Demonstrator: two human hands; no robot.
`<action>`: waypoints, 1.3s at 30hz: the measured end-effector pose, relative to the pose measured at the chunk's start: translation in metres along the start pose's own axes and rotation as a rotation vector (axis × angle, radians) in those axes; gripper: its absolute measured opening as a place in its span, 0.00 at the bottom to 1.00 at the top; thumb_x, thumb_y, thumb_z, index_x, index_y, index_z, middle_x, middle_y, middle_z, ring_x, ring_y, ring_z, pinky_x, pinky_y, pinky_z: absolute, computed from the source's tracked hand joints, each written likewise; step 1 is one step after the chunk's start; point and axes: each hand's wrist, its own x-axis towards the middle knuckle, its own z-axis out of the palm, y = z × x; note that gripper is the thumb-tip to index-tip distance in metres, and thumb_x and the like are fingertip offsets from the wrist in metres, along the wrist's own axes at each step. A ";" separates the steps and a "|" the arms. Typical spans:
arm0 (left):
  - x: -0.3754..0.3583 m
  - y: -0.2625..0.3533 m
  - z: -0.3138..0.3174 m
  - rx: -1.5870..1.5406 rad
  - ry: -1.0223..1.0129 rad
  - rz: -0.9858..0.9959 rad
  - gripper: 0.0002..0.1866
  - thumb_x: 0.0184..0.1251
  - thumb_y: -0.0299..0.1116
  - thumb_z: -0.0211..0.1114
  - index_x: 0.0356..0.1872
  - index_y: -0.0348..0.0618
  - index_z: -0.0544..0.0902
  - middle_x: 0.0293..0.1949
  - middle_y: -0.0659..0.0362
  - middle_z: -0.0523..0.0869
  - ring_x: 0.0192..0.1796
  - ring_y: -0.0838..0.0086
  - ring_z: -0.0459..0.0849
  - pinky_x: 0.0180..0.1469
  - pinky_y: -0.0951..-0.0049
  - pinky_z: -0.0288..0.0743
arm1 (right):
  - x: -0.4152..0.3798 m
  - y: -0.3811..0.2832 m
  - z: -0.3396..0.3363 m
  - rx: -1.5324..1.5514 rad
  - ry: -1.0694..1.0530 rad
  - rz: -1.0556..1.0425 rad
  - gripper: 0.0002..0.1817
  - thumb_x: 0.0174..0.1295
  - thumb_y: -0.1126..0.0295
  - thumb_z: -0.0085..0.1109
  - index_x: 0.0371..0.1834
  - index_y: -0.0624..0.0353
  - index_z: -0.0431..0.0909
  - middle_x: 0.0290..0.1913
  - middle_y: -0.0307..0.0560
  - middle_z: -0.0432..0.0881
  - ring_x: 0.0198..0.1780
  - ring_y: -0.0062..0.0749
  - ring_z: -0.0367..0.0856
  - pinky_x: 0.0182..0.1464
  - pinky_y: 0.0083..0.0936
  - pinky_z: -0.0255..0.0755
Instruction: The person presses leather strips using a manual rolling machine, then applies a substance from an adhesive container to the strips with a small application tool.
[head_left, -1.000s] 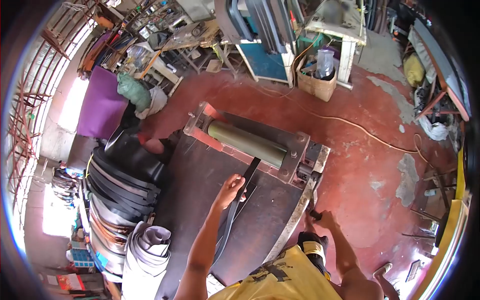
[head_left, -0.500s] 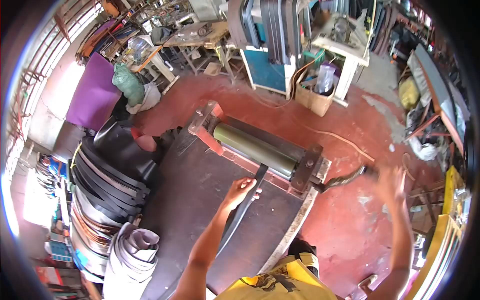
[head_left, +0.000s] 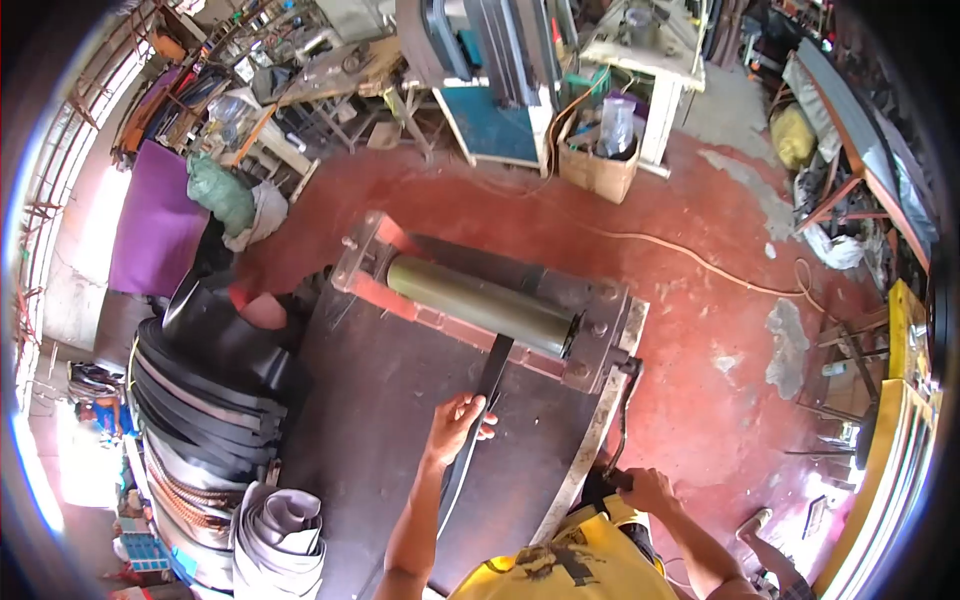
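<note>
Head camera: one black strip (head_left: pixel 490 378), long and narrow, lying lengthwise over a dark worktable (head_left: pixel 375 440), its upper end meeting the near side of a roller (head_left: pixel 480 303), its lower run passing the left forearm toward the bottom of the view.

Left hand (head_left: pixel 458 428): closed on the black strip a short way below the roller, thumb and fingers holding it from the side.

Right hand (head_left: pixel 648 490): fingers wrapped about the grip end of a crank handle (head_left: pixel 625 420), low beside the table's right edge, near the yellow shirt (head_left: pixel 565 568).

Roller: olive-green, smooth, set slantwise in a reddish metal frame (head_left: pixel 375 290) at the table's far end; crank handle joined at the right side, hanging downward.

Left of the table: stacked and curved black sheets (head_left: pixel 205 400); a loosely coiled grey roll (head_left: pixel 280 540), nearer the wearer; a purple sheet (head_left: pixel 152 220), farther off; one green sack (head_left: pixel 222 195) next to it.

Beyond: a blue-panelled cabinet (head_left: pixel 492 125); one open cardboard box (head_left: pixel 597 174) holding clear plastic; an orange cord (head_left: pixel 700 262), trailing across the worn red floor (head_left: pixel 690 400).
</note>
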 end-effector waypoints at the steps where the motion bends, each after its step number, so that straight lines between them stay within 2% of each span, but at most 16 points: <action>1: 0.002 -0.005 -0.002 -0.010 0.010 0.004 0.15 0.70 0.41 0.64 0.39 0.37 0.80 0.29 0.52 0.86 0.25 0.72 0.85 0.30 0.73 0.84 | 0.004 -0.004 -0.003 0.008 -0.065 -0.005 0.22 0.49 0.54 0.62 0.48 0.50 0.83 0.40 0.56 0.86 0.45 0.53 0.84 0.51 0.47 0.77; 4: 0.001 -0.008 -0.004 -0.018 -0.002 0.007 0.14 0.70 0.41 0.63 0.39 0.38 0.79 0.28 0.52 0.86 0.25 0.72 0.85 0.30 0.72 0.84 | 0.023 0.002 0.005 -0.006 -0.051 -0.011 0.21 0.48 0.53 0.64 0.44 0.50 0.86 0.38 0.54 0.87 0.42 0.49 0.85 0.50 0.42 0.78; 10: 0.003 -0.006 -0.005 0.014 -0.009 0.038 0.14 0.70 0.42 0.63 0.39 0.38 0.79 0.29 0.52 0.87 0.26 0.72 0.87 0.30 0.72 0.84 | 0.000 -0.006 -0.020 -0.075 -0.289 -0.069 0.26 0.46 0.47 0.65 0.43 0.53 0.85 0.35 0.54 0.87 0.40 0.49 0.86 0.47 0.43 0.78; 15: 0.008 -0.004 -0.003 0.023 -0.020 0.004 0.14 0.70 0.42 0.63 0.39 0.39 0.79 0.29 0.53 0.87 0.27 0.71 0.87 0.31 0.72 0.84 | -0.063 -0.049 -0.140 -0.107 -0.501 -0.101 0.26 0.48 0.43 0.64 0.38 0.55 0.85 0.32 0.54 0.86 0.38 0.49 0.86 0.44 0.43 0.77; 18: 0.008 -0.004 -0.003 0.024 -0.020 0.011 0.13 0.70 0.41 0.63 0.38 0.40 0.79 0.29 0.53 0.87 0.28 0.71 0.87 0.31 0.71 0.85 | -0.077 -0.069 -0.214 -0.174 -0.429 -0.238 0.26 0.49 0.41 0.64 0.33 0.56 0.84 0.27 0.53 0.84 0.34 0.49 0.85 0.41 0.43 0.78; 20: 0.009 -0.005 -0.004 0.002 -0.026 0.022 0.12 0.70 0.40 0.64 0.38 0.41 0.79 0.29 0.54 0.86 0.29 0.71 0.87 0.31 0.71 0.85 | -0.076 -0.075 -0.253 -0.271 -0.376 -0.224 0.25 0.49 0.42 0.64 0.32 0.55 0.84 0.24 0.52 0.83 0.32 0.49 0.85 0.39 0.42 0.78; 22: 0.008 0.000 -0.003 -0.005 -0.029 -0.001 0.12 0.70 0.39 0.64 0.38 0.40 0.80 0.29 0.53 0.86 0.29 0.71 0.87 0.32 0.70 0.85 | -0.070 -0.072 -0.276 -0.297 -0.328 -0.206 0.23 0.48 0.42 0.65 0.30 0.53 0.84 0.21 0.51 0.82 0.28 0.50 0.83 0.35 0.41 0.77; 24: 0.009 -0.003 -0.004 0.001 -0.032 -0.007 0.12 0.71 0.39 0.63 0.39 0.39 0.79 0.29 0.53 0.87 0.30 0.71 0.87 0.33 0.69 0.85 | -0.065 -0.075 -0.287 -0.274 -0.323 -0.273 0.23 0.48 0.43 0.66 0.29 0.53 0.84 0.21 0.50 0.82 0.28 0.49 0.83 0.35 0.41 0.77; 27: 0.008 -0.001 -0.003 0.022 -0.012 -0.037 0.12 0.71 0.39 0.63 0.39 0.38 0.79 0.29 0.52 0.87 0.30 0.70 0.87 0.34 0.69 0.84 | -0.066 -0.080 -0.285 -0.210 -0.395 -0.212 0.25 0.52 0.43 0.61 0.30 0.57 0.84 0.25 0.57 0.83 0.31 0.54 0.84 0.40 0.43 0.77; 30: 0.007 -0.002 -0.004 0.032 -0.003 -0.046 0.13 0.71 0.39 0.63 0.38 0.38 0.79 0.30 0.51 0.87 0.31 0.70 0.88 0.34 0.70 0.84 | -0.065 -0.069 -0.260 -0.142 -0.459 -0.251 0.26 0.51 0.43 0.61 0.29 0.58 0.84 0.24 0.57 0.83 0.31 0.54 0.84 0.41 0.43 0.77; 31: 0.007 -0.002 -0.004 0.030 -0.005 -0.043 0.13 0.71 0.40 0.63 0.38 0.38 0.79 0.30 0.51 0.87 0.31 0.70 0.88 0.34 0.70 0.84 | -0.065 -0.063 -0.246 -0.152 -0.452 -0.254 0.27 0.49 0.41 0.64 0.27 0.58 0.83 0.22 0.51 0.82 0.28 0.49 0.83 0.36 0.40 0.76; 36: 0.006 0.001 -0.002 0.110 0.001 -0.062 0.16 0.71 0.43 0.63 0.38 0.37 0.78 0.31 0.50 0.87 0.32 0.69 0.88 0.35 0.71 0.83 | -0.049 -0.046 -0.142 0.038 -0.656 -0.125 0.27 0.49 0.42 0.63 0.30 0.59 0.84 0.27 0.55 0.84 0.31 0.49 0.85 0.38 0.41 0.77; 39: 0.017 0.003 0.002 0.148 -0.002 -0.068 0.17 0.71 0.44 0.62 0.38 0.37 0.77 0.33 0.49 0.87 0.33 0.68 0.88 0.37 0.71 0.82 | -0.002 -0.015 -0.033 -0.002 -0.295 -0.088 0.24 0.49 0.46 0.63 0.33 0.58 0.85 0.32 0.57 0.85 0.35 0.53 0.85 0.41 0.43 0.78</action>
